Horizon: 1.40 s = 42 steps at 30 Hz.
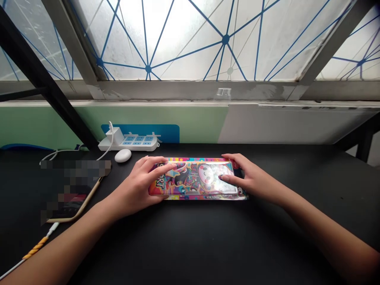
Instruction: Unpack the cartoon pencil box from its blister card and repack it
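Observation:
A colourful pencil box in a shiny clear wrapper lies flat on the black table, its long side running left to right. Cartoon art and a round smiling face cover its top. My left hand grips the left end, with fingers over the top and far edge and the thumb by the near edge. At the other end, my right hand holds the box with its thumb on top and fingers behind the far edge. The fingers' undersides are hidden.
A phone with a charging cable lies on the left of the table. Behind it sit a white round case and a power strip with a plugged-in charger. A patterned window rises at the back.

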Motion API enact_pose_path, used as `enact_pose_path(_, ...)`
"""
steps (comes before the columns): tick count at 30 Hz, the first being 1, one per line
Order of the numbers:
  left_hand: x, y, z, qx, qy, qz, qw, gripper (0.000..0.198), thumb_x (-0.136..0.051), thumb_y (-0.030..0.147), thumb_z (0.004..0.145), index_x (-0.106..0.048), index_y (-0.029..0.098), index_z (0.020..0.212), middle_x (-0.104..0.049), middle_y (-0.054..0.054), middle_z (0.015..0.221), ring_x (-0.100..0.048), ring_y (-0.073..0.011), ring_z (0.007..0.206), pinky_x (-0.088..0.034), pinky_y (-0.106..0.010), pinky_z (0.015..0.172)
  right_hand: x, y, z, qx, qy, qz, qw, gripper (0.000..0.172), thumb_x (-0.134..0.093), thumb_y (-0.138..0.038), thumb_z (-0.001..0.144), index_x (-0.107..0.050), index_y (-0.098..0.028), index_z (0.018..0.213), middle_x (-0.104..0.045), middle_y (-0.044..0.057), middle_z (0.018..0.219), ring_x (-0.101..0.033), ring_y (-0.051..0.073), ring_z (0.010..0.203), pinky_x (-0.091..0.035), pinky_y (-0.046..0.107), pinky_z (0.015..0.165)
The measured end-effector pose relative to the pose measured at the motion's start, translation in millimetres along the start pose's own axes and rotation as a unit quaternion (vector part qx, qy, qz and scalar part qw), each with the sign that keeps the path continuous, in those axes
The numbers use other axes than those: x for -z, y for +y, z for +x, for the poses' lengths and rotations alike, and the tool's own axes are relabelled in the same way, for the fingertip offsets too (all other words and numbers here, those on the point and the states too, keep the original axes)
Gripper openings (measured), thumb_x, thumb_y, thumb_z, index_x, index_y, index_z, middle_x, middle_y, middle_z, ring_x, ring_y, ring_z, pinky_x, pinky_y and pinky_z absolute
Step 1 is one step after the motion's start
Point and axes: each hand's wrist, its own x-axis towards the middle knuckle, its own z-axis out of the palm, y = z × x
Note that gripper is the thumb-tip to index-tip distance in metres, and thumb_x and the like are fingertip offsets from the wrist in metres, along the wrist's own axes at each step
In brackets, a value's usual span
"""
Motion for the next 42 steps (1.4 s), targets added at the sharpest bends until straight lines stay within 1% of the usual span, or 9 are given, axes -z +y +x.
enact_pose_path(4, 0.8, -3, 0, 0.022, 0.0, -0.009, 1.0, 0.088, -0.081, 0.039, 0.083, -0.035, 0.04, 0.158, -0.048, -0.01, 0.152, -0.04, -0.0381, 0.14, -0.034, -0.055, 0.119, 2, -6, 2, -0.006, 0.019, 0.034, 0.999, 0.059, -0.079, -0.066, 0.074, -0.068, -0.028, 0.118, -0.069, 0.009, 0.118, -0.07, 0.03, 0.103, -0.06, 0.045, 0.089)
enact_pose_path(11, -5.3, -13, -1, 0.172, 0.08, -0.149, 0.97, 0.071, -0.041, 0.053, 0.106, -0.013, 0.028, 0.166, -0.023, -0.013, 0.17, -0.018, -0.0338, 0.158, -0.015, -0.056, 0.127, 2, -9, -1, 0.052, 0.074, 0.036, 0.995, 0.062, -0.083, -0.063, 0.072, -0.066, -0.028, 0.12, -0.066, 0.009, 0.117, -0.066, 0.028, 0.098, -0.059, 0.042, 0.085)
enact_pose_path(15, -7.9, -5, 2, 0.254, 0.129, -0.329, 0.9, 0.079, -0.046, 0.06, 0.103, -0.008, 0.031, 0.165, -0.035, -0.014, 0.164, -0.041, -0.0338, 0.148, -0.038, -0.051, 0.118, 0, -12, -5, 0.093, 0.123, 0.028, 0.988, 0.069, -0.084, -0.061, 0.073, -0.061, -0.027, 0.128, -0.064, 0.009, 0.118, -0.065, 0.029, 0.1, -0.059, 0.043, 0.084)
enact_pose_path(19, -5.1, 7, 4, 0.323, 0.17, -0.434, 0.824, 0.066, -0.045, 0.066, 0.101, -0.032, 0.035, 0.158, -0.056, -0.01, 0.148, -0.064, -0.0308, 0.122, -0.053, -0.043, 0.102, -3, -17, -10, 0.145, 0.16, -0.025, 0.976, 0.066, -0.083, -0.055, 0.078, -0.058, -0.03, 0.134, -0.062, 0.01, 0.118, -0.065, 0.032, 0.104, -0.058, 0.047, 0.089)
enact_pose_path(24, -4.1, 5, 5, 0.296, 0.219, -0.413, 0.833, 0.049, -0.043, 0.062, 0.104, -0.068, 0.022, 0.118, -0.072, -0.008, 0.118, -0.065, -0.0262, 0.111, -0.051, -0.034, 0.097, -8, -21, -14, 0.245, 0.183, -0.142, 0.941, 0.042, -0.074, -0.035, 0.091, -0.06, -0.031, 0.13, -0.069, 0.008, 0.109, -0.07, 0.027, 0.092, -0.057, 0.042, 0.084)
enact_pose_path(30, -1.0, 2, 10, 0.3, 0.235, -0.502, 0.776, 0.056, -0.046, 0.054, 0.101, -0.072, 0.016, 0.07, -0.075, -0.009, 0.092, -0.067, -0.0245, 0.09, -0.053, -0.032, 0.081, -8, -28, -15, 0.346, 0.163, -0.246, 0.891, 0.025, -0.066, -0.027, 0.097, -0.06, -0.021, 0.12, -0.076, 0.008, 0.102, -0.07, 0.023, 0.083, -0.054, 0.038, 0.08)
enact_pose_path(36, -4.7, -4, 10, 0.322, 0.29, -0.555, 0.71, 0.013, -0.066, 0.027, 0.086, -0.072, 0.016, 0.084, -0.077, -0.007, 0.088, -0.069, -0.02, 0.091, -0.052, -0.029, 0.086, -13, -35, -22, 0.322, 0.087, -0.326, 0.884, 0.02, -0.059, -0.023, 0.099, -0.064, -0.015, 0.117, -0.077, 0.011, 0.106, -0.072, 0.027, 0.091, -0.052, 0.04, 0.079)
enact_pose_path(39, -9.1, -4, 10, 0.296, 0.3, -0.554, 0.718, 0.007, -0.066, 0.023, 0.085, -0.069, 0.017, 0.085, -0.077, -0.006, 0.088, -0.069, -0.0183, 0.092, -0.051, -0.029, 0.089, -23, -37, -24, 0.312, 0.06, -0.334, 0.887, 0.024, -0.062, -0.024, 0.097, -0.066, -0.015, 0.119, -0.076, 0.012, 0.11, -0.072, 0.029, 0.098, -0.052, 0.042, 0.083)
enact_pose_path(42, -12.3, -2, 8, 0.293, 0.288, -0.502, 0.761, 0.009, -0.065, 0.026, 0.09, -0.067, 0.018, 0.088, -0.075, -0.005, 0.091, -0.068, -0.0183, 0.09, -0.051, -0.03, 0.086, -30, -38, -24, 0.306, 0.053, -0.324, 0.894, 0.036, -0.064, -0.028, 0.096, -0.064, -0.013, 0.128, -0.073, 0.016, 0.125, -0.069, 0.033, 0.111, -0.053, 0.044, 0.088)
